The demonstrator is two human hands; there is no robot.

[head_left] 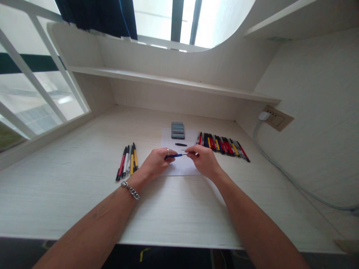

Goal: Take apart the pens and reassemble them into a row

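Taking the blue pen barrel (175, 155) as the centre of a dial, with twelve pointing away from the person, it sits in front of the chest, held above a white sheet of paper (182, 170) on the desk (174, 216). The left hand (159, 161) has its grip pinched on the barrel between thumb and fingers. At three o'clock, the right hand (204, 160) has its fingertips pressed together about the end of the slim dark rod (184, 154) that sticks out of the barrel; it looks like an ink refill, though it is too small to be sure.

If the two hands pull or push off line, the rod could bend; a loose pinch could let a small part drop and roll. The black pen piece (181, 144) at one o'clock lies just beyond the fingers and could be knocked away by a careless knuckle.

A grey rectangular case (178, 130) rests at twelve. Close to three, the row of assorted pens (224, 145) begins right behind the right hand, so it hems in that side. The small group of pens (128, 161) at nine stands near the left wrist, where a sideways sweep might scatter it. The grey cable (280, 170) towards three is well apart.
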